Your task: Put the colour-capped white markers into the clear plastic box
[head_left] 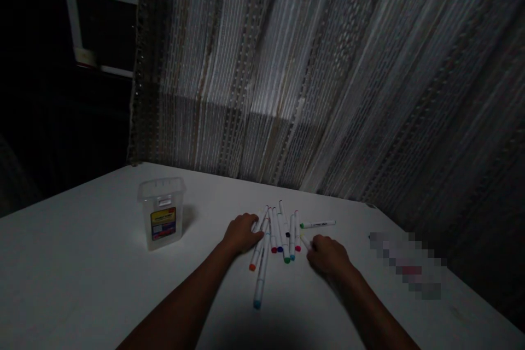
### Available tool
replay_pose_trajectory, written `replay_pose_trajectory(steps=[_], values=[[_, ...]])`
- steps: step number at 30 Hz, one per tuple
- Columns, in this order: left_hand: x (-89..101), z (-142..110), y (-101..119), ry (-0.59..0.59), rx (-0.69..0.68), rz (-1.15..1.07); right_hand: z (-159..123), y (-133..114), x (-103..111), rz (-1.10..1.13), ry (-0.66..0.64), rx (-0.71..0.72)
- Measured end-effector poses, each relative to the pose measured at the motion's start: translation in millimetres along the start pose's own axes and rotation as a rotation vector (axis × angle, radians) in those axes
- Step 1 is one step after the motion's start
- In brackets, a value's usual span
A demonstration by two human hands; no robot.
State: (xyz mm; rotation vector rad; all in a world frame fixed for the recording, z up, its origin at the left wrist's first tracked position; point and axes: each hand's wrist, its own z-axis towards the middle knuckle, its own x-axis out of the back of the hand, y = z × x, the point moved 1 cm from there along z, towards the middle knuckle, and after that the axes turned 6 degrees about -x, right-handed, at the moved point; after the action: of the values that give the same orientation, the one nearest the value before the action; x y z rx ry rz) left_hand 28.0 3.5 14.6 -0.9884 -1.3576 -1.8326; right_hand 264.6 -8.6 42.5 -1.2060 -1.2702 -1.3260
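Several white markers (279,232) with coloured caps lie in a loose bunch on the white table (82,273). My left hand (241,233) rests on the left side of the bunch, fingers curled over one marker. On the right, my right hand (328,256) has its fingers closed near a marker end (305,241). One green-capped marker (318,224) lies apart, crosswise, beyond my right hand. Another with a light blue cap (260,284) points toward me.
A clear plastic box (162,213) with a yellow label stands upright at the left of the table. A patterned curtain (328,76) hangs behind the far edge. A blurred patch (406,265) sits at the right. The room is dim.
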Motion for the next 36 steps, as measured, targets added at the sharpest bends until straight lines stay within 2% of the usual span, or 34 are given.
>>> replay_pose_trajectory(steps=[3, 7, 14, 21, 23, 27, 29, 32, 36], values=[[-0.4, 0.0, -0.1, 0.0, -0.008, -0.001, 11.6, 11.7, -0.6, -0.017, 0.03, 0.059], [-1.0, 0.2, -1.0, 0.005, -0.005, -0.004, 32.0, 19.1, -5.9, -0.024, 0.149, 0.125], [-0.2, -0.8, -0.9, 0.008, -0.01, 0.001, 61.5, 14.7, -16.0, 0.01, 0.273, 0.01], [-1.8, 0.6, -2.1, 0.016, -0.011, 0.003, 55.5, 2.2, -14.2, 0.111, 0.383, -0.03], [-2.4, 1.2, -2.4, 0.016, -0.01, 0.001, 50.3, -4.8, -8.1, 0.146, 0.335, -0.043], [-2.5, 0.9, -1.7, 0.017, -0.008, 0.007, 41.6, -20.9, -1.4, 0.194, 0.114, -0.071], [-2.2, 0.0, -1.1, 0.014, -0.01, 0.014, 39.0, -23.1, -3.0, 0.189, 0.074, -0.08], [-2.3, -0.7, -0.2, 0.008, -0.014, 0.024, 38.3, -12.1, -8.3, 0.193, 0.03, -0.09], [-4.1, 0.7, -0.1, 0.012, 0.004, 0.032, 42.3, 17.7, -11.8, 0.241, 0.003, -0.105]])
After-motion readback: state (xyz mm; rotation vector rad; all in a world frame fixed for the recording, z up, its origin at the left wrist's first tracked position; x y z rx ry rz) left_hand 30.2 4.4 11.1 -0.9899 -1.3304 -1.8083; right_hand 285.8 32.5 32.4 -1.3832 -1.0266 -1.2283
